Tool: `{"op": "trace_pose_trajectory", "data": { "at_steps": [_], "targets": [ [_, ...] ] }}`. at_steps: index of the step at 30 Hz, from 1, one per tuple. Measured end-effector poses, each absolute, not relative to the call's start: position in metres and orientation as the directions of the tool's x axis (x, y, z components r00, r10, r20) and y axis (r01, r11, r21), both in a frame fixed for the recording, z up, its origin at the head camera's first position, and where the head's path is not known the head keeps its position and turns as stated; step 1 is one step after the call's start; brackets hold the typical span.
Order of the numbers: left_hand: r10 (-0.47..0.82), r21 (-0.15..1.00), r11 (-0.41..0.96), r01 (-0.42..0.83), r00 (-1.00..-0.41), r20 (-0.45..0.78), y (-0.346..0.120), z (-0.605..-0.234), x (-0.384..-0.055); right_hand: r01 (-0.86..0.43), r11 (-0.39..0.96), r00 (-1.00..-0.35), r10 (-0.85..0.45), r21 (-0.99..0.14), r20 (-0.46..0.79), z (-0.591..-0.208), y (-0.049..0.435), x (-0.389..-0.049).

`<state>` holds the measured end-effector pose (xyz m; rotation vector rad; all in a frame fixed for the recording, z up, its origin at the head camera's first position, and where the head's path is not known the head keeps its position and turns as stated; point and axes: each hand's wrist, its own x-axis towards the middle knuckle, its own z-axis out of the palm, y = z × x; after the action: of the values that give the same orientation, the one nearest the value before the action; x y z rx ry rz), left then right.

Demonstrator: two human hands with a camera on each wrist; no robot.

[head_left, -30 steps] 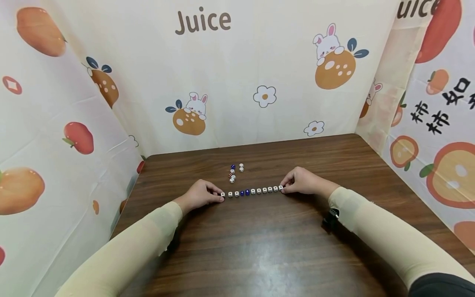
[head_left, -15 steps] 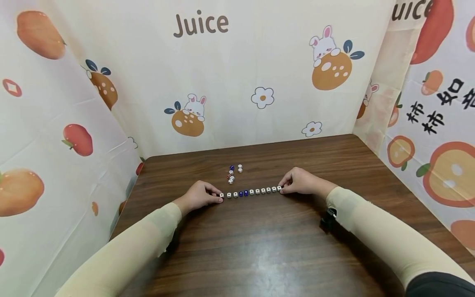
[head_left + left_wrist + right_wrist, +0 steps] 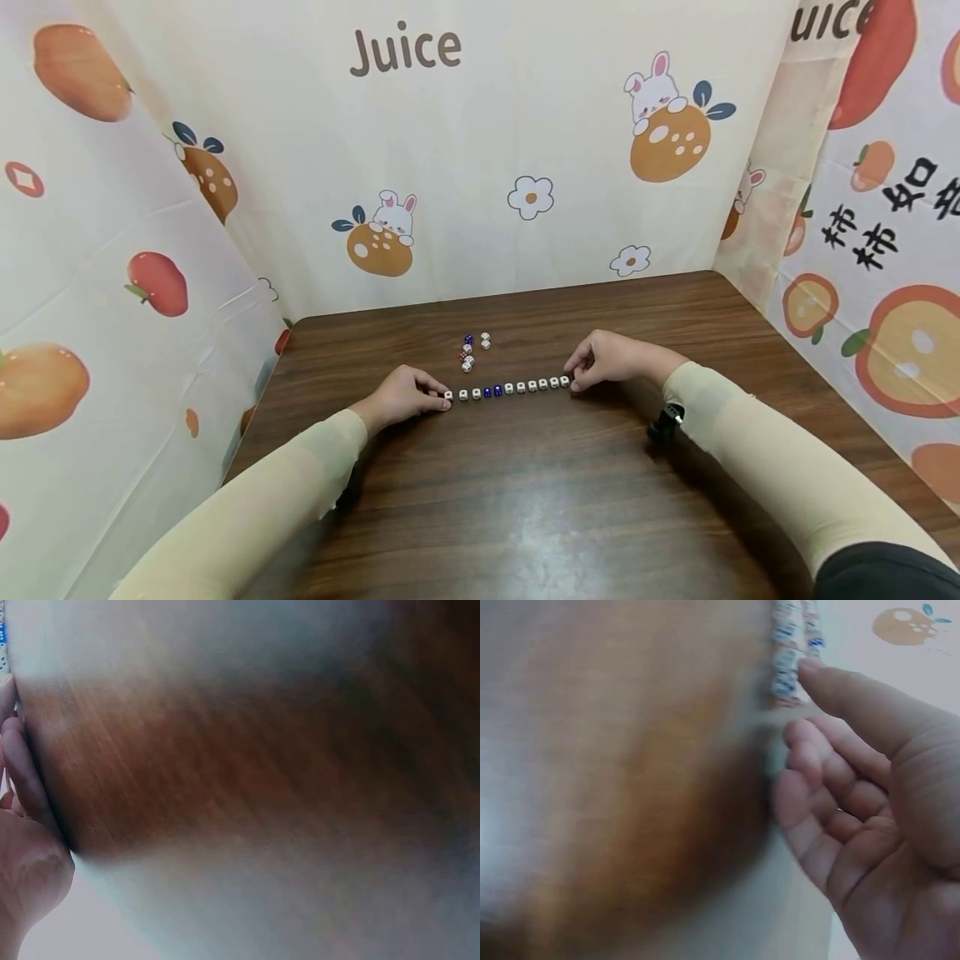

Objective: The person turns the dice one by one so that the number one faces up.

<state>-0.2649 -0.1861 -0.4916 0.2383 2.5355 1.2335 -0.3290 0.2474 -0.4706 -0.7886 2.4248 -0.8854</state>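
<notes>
A row of dice, mostly white with two blue dice (image 3: 492, 391) side by side in it, runs left to right across the brown table (image 3: 480, 500). My left hand (image 3: 401, 392) pinches the white die (image 3: 448, 396) at the row's left end between thumb and fingers. Just off the right end, beside the last white die (image 3: 565, 381), is my right hand (image 3: 617, 360), its thumb and forefinger apart and holding nothing. In the right wrist view the fingers (image 3: 802, 799) are loosely bent below the row's end. The left wrist view shows only part of that hand.
Behind the row lies a loose group of several dice, with a blue die (image 3: 468, 339), a red die (image 3: 462, 357) and white dice (image 3: 485, 340). A fruit-printed cloth (image 3: 465, 150) stands behind the table and at both sides.
My right hand has let go of the right-end die and drawn slightly right, away from it. The left hand keeps its pinch on the left-end die.
</notes>
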Motion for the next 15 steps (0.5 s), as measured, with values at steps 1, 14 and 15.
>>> {"op": "trace_pose_trajectory", "data": {
  "at_steps": [1,14,15],
  "targets": [
    [0.28,0.788,0.615,0.012,-0.938,-0.204,-0.186,-0.492,-0.265,-0.357,0.632,-0.734,-0.645,-0.688,-0.211,-0.467,0.247,-0.331],
    [0.28,0.79,0.613,0.02,-0.94,-0.194,-0.186,-0.492,-0.265,-0.356,0.674,-0.784,-0.593,-0.648,-0.186,-0.448,0.197,-0.355],
    [0.279,0.788,0.615,0.018,-0.94,-0.196,-0.186,-0.492,-0.265,-0.354,0.675,-0.793,-0.584,-0.647,-0.176,-0.449,0.192,-0.357]
  ]
}}
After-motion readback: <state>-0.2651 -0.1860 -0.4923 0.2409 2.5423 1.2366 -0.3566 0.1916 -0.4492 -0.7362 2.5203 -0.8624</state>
